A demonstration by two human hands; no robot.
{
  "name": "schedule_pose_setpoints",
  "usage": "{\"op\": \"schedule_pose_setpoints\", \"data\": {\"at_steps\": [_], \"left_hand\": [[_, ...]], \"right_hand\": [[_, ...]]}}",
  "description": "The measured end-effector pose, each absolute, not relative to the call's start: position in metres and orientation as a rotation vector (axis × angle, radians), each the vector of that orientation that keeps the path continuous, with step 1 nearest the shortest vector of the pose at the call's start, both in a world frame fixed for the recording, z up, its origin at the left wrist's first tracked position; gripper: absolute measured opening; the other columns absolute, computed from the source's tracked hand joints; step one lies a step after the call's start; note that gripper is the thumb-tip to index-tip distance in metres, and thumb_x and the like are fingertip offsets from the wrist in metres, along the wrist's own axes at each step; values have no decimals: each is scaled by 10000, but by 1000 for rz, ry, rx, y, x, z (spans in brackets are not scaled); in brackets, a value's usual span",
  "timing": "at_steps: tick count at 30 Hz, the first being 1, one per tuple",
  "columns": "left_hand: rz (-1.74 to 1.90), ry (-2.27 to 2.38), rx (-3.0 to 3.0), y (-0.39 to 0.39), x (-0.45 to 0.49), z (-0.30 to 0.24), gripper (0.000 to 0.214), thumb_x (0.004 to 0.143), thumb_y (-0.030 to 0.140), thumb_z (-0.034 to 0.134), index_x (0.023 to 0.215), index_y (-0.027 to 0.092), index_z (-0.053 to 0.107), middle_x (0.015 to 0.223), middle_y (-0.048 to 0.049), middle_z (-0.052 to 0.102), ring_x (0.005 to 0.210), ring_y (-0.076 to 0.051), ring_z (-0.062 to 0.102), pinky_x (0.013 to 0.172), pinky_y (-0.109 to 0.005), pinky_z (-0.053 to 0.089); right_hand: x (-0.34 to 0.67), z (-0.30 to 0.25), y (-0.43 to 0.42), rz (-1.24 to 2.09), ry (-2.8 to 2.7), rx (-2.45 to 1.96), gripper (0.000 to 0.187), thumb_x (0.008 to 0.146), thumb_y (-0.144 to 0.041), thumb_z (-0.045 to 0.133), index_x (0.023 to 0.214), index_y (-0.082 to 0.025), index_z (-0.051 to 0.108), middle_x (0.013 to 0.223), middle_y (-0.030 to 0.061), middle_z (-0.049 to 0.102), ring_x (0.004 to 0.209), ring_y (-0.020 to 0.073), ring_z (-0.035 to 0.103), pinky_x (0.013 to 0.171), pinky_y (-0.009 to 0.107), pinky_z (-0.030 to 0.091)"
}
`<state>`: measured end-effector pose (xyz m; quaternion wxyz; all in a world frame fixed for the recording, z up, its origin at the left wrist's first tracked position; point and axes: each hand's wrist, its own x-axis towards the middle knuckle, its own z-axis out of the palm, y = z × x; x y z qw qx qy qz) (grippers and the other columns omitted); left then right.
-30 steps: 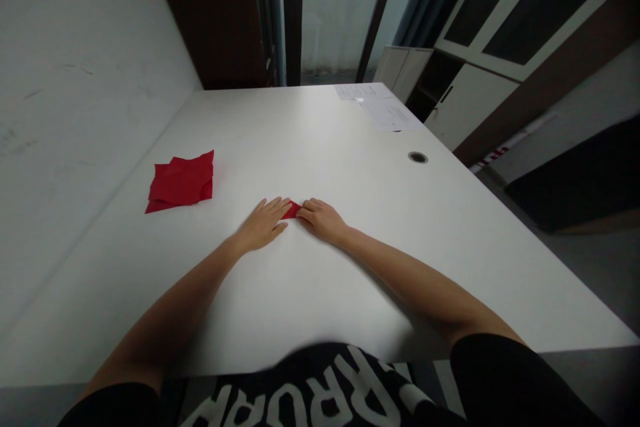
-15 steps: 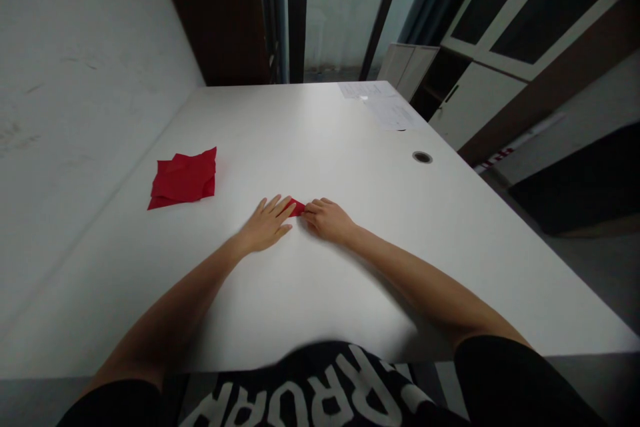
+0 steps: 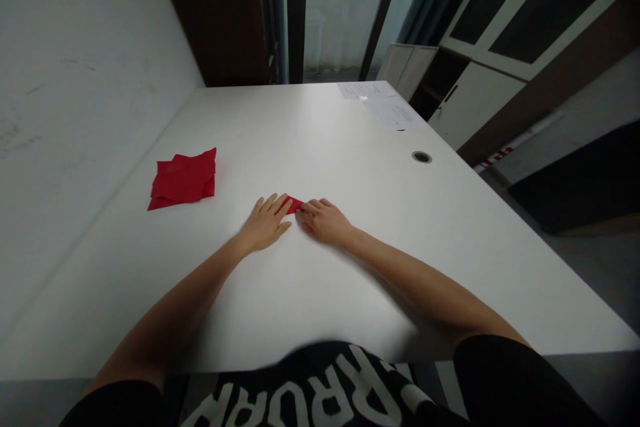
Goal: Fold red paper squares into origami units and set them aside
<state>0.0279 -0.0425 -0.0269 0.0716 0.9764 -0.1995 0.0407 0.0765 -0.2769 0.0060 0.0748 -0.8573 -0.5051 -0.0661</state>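
A small piece of red folded paper (image 3: 294, 205) lies flat on the white table (image 3: 310, 293), between my two hands. My left hand (image 3: 267, 221) rests on the paper's left part with its fingers stretched out and the thumb apart. At the paper's right end, the curled fingertips of my right hand (image 3: 324, 220) are pinched on its edge. Both hands cover parts of the paper, so its full outline is hidden.
Several larger red paper sheets (image 3: 184, 177) lie in a loose stack at the table's left. Printed white sheets (image 3: 390, 112) lie at the far right corner, near a round cable hole (image 3: 421, 157). A wall (image 3: 90, 113) borders the left side.
My right hand has slid slightly left along the red paper, its fingers still curled at the edge. My left hand stays almost in place.
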Motion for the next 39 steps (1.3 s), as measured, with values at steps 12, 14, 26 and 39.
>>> {"op": "schedule_pose_setpoints", "data": {"at_steps": [12,14,26,39], "left_hand": [[279,-482,2883,-47,37,-7,389,980,375,499,1319,214,602,1317,-112,612,1239,-280,525,1079,-460,412],[297,-488,2890,-47,37,-6,370,994,360,476,1306,214,611,1294,-108,624,1205,-271,546,1054,-448,428],[236,-579,2956,-54,32,1,406,966,184,416,1349,222,546,1272,-104,650,1136,-267,568,1035,-424,430],[392,-302,2896,-59,39,-9,413,1019,186,352,1406,192,494,1261,-128,611,1132,-240,585,1000,-402,495]], "right_hand": [[102,-3,-292,-236,-1095,-2675,254,999,-280,492,964,-170,718,971,119,664,936,233,541,818,343,389],[102,-5,-291,-230,-1054,-2625,240,994,-295,513,987,-178,722,988,110,659,956,228,539,828,331,404],[102,-11,-276,-9,-739,-2238,142,915,-286,590,918,-195,699,825,12,695,735,142,564,707,263,411],[93,-13,-238,107,-477,-2084,183,838,-287,582,1012,-234,559,774,-35,695,652,131,594,642,246,425]]}}
